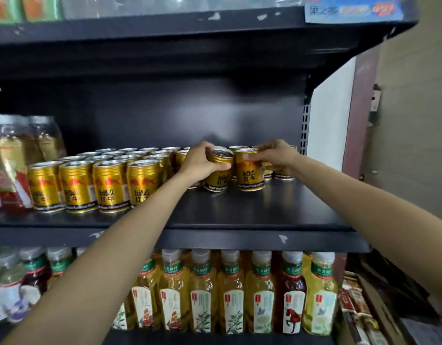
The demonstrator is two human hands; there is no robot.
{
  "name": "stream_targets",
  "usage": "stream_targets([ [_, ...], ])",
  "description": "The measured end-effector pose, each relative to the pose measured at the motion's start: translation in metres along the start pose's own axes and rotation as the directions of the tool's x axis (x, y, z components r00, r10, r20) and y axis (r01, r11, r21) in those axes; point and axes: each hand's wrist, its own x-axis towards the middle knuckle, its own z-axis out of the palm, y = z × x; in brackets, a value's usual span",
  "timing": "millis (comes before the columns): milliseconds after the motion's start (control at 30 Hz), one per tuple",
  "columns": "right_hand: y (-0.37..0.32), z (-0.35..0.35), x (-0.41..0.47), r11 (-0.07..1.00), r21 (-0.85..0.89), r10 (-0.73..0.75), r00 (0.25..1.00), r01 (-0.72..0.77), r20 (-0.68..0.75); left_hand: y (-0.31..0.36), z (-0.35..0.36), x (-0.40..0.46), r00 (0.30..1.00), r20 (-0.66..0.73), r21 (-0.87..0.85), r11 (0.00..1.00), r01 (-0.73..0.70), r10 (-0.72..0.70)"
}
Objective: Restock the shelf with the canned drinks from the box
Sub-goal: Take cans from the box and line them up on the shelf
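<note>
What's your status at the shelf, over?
Left hand shut on tilted can. Right hand shut on upright can. Both cans on middle shelf, right of front row. Nothing in the way.

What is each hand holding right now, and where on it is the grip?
Each holds one gold can. The left hand wraps the upper side of the tilted can; the right hand pinches the top rim of the upright can.

Both forearms bare; no sleeves, rings or watch visible.
</note>
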Motion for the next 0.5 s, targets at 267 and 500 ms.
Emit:
stream_targets([
  [267, 0.010, 0.013, 0.029, 0.992, -0.120, -0.026, 0.999, 0.023, -0.018, -0.016, 0.009, 0.019, 0.998, 0.024, 0.328, 0.942, -0.069, 0.065],
  [500, 0.019, 0.011, 0.023, 0.869, -0.467, -0.161, 0.986, 0.162, 0.042, -0.021, 0.015, 0.017, 0.953, 0.078, 0.670, 0.693, -0.267, 0.292],
])
